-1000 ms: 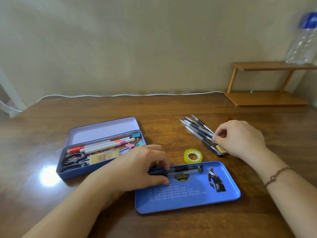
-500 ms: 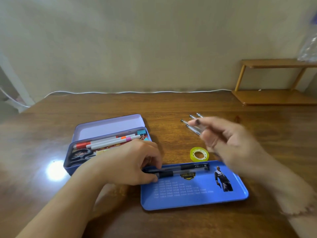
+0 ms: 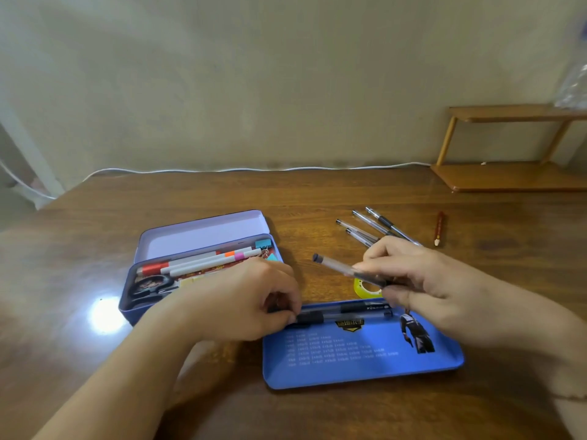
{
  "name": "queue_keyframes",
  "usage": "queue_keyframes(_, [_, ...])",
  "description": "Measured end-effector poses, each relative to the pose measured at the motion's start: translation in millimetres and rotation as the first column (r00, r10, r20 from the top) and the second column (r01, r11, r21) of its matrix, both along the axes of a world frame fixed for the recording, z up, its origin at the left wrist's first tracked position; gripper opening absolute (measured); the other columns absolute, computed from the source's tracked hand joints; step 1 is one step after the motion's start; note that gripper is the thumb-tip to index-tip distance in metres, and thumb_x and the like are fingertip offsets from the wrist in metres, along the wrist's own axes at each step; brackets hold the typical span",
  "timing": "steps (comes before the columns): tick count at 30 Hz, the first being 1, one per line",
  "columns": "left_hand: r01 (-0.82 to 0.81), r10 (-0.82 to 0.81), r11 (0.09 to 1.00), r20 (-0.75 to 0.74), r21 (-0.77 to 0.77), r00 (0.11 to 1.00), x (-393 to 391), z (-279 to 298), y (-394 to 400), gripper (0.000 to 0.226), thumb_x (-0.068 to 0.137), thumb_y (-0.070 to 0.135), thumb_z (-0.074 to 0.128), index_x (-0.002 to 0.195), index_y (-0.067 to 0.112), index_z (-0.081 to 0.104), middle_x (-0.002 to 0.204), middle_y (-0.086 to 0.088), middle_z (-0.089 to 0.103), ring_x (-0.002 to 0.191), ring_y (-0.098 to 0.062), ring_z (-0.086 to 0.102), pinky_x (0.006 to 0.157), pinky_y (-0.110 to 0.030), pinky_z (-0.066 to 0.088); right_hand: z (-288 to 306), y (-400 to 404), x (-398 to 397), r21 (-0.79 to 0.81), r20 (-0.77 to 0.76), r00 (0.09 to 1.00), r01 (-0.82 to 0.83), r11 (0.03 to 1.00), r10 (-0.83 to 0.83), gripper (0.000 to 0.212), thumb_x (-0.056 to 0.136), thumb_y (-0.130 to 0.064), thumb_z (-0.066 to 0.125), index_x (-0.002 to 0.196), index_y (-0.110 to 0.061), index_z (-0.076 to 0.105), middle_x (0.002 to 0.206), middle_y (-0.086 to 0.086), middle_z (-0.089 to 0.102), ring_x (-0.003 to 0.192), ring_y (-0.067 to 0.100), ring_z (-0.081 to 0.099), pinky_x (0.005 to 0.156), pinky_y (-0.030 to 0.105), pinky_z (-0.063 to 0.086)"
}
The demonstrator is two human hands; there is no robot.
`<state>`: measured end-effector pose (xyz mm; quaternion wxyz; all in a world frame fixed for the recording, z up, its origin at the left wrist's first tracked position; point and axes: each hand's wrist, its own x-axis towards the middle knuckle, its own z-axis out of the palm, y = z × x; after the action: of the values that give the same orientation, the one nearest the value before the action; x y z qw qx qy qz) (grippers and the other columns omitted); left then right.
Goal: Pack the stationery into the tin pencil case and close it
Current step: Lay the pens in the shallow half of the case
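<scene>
The blue tin pencil case (image 3: 133, 277) lies open at centre left with its lid (image 3: 203, 233) tipped back; markers, scissors and clips fill it. A separate blue tin tray (image 3: 362, 360) sits in front of me. Two black gel pens (image 3: 349, 312) lie along its far edge, and my left hand (image 3: 247, 300) pinches their left ends. My right hand (image 3: 422, 281) holds one clear pen (image 3: 340, 266) in the air above the tray's far edge. Several more pens (image 3: 368, 227) lie on the table behind it. A yellow tape roll (image 3: 365, 289) is partly hidden by my right hand.
A short red pencil (image 3: 439, 228) lies to the right of the loose pens. A low wooden shelf (image 3: 508, 176) stands at the back right with a plastic bottle (image 3: 571, 87) on top. A white cable (image 3: 254, 169) runs along the table's far edge.
My right hand lifted one pen off the loose pile and carried it toward me over the tray. My left hand stayed on the pens in the tray. The red pencil is uncovered.
</scene>
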<state>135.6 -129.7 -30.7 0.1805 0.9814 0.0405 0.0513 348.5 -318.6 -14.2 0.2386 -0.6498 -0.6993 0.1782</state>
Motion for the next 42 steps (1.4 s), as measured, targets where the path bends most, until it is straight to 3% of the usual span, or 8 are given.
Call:
queue_keyframes(6, [0.005, -0.003, 0.999, -0.050, 0.038, 0.999, 0, 1, 0, 0.023, 0.077, 0.052, 0.074, 0.092, 0.039, 0.060, 0.087, 0.025, 0.054, 0.084, -0.002, 0.055, 0.065, -0.012, 0.043, 0, 2, 7, 0.104, 0.001, 0.992, 0.124, 0.987, -0.125, 0.047, 0.090, -0.020, 0.065, 0.117, -0.058, 0.058, 0.098, -0.020, 0.061, 0.097, 0.004, 0.057, 0.073, 0.017, 0.041])
queue_keyframes(13, [-0.013, 0.014, 1.000, -0.004, 0.025, 1.000, 0, 0, 0, 0.006, 0.085, 0.041, 0.067, 0.084, 0.036, 0.064, 0.084, 0.022, 0.058, 0.080, -0.003, 0.059, 0.067, -0.019, 0.048, 2, -2, -1, -0.124, -0.007, 0.997, -0.076, 0.989, 0.076, 0.044, 0.090, -0.006, 0.064, 0.114, -0.043, 0.067, 0.106, -0.022, 0.059, 0.107, 0.002, 0.057, 0.087, 0.016, 0.044])
queue_keyframes(18, [-0.021, 0.021, 1.000, 0.001, 0.020, 1.000, -1, -1, 2, 0.006, 0.086, 0.034, 0.068, 0.086, 0.038, 0.063, 0.080, 0.026, 0.056, 0.079, -0.002, 0.058, 0.063, -0.010, 0.041, -12, 6, -15, 0.010, 0.169, 0.985, 0.027, 1.000, -0.029, 0.017, 0.082, -0.022, 0.076, 0.086, -0.038, 0.074, 0.087, -0.026, 0.060, 0.091, -0.005, 0.057, 0.071, 0.010, 0.042])
queue_keyframes(21, [-0.023, 0.023, 0.999, 0.001, 0.028, 1.000, -1, -1, 1, 0.006, 0.086, 0.036, 0.068, 0.089, 0.039, 0.063, 0.083, 0.027, 0.055, 0.080, 0.001, 0.056, 0.065, -0.010, 0.041, -18, 9, -19, 0.023, 0.198, 0.977, 0.071, 0.997, -0.075, 0.009, 0.084, -0.031, 0.073, 0.088, -0.039, 0.072, 0.089, -0.026, 0.056, 0.087, -0.006, 0.056, 0.072, 0.015, 0.046])
queue_keyframes(26, [0.001, -0.001, 1.000, -0.023, 0.028, 1.000, 2, -2, -6, 0.025, 0.082, 0.058, 0.065, 0.100, 0.042, 0.058, 0.093, 0.028, 0.052, 0.086, 0.004, 0.055, 0.067, -0.011, 0.044, -25, 16, -26, 0.110, 0.291, 0.947, 0.110, 0.988, -0.138, 0.017, 0.084, -0.051, 0.063, 0.096, -0.039, 0.066, 0.087, -0.024, 0.058, 0.084, -0.002, 0.055, 0.074, 0.026, 0.053])
queue_keyframes(31, [-0.004, 0.004, 1.000, -0.018, 0.023, 1.000, 4, -3, -6, 0.017, 0.085, 0.045, 0.069, 0.097, 0.037, 0.060, 0.091, 0.022, 0.054, 0.085, -0.001, 0.056, 0.071, -0.022, 0.051, -26, 19, -14, 0.131, 0.248, 0.933, 0.233, 0.964, -0.259, 0.028, 0.076, -0.063, 0.053, 0.088, -0.039, 0.065, 0.084, -0.023, 0.057, 0.080, -0.002, 0.056, 0.066, 0.027, 0.050])
queue_keyframes(36, [-0.024, 0.025, 1.000, -0.029, 0.014, 0.999, 4, -4, -4, 0.017, 0.085, 0.048, 0.069, 0.097, 0.039, 0.061, 0.090, 0.023, 0.055, 0.086, 0.001, 0.056, 0.069, -0.016, 0.049, -16, 18, 35, 0.223, 0.190, 0.762, 0.581, 0.783, -0.619, 0.012, 0.081, -0.049, 0.069, 0.077, -0.038, 0.067, 0.074, -0.018, 0.059, 0.072, 0.001, 0.054, 0.052, 0.026, 0.040])
queue_keyframes(42, [-0.030, 0.031, 0.999, -0.021, 0.030, 0.999, 3, -4, -4, 0.020, 0.085, 0.053, 0.065, 0.100, 0.041, 0.061, 0.090, 0.026, 0.054, 0.087, 0.001, 0.057, 0.071, -0.021, 0.052, -17, 24, 41, 0.060, 0.432, 0.653, 0.667, 0.743, -0.622, 0.023, 0.078, -0.063, 0.066, 0.076, -0.041, 0.069, 0.078, -0.022, 0.051, 0.073, 0.003, 0.048, 0.047, 0.022, 0.031])
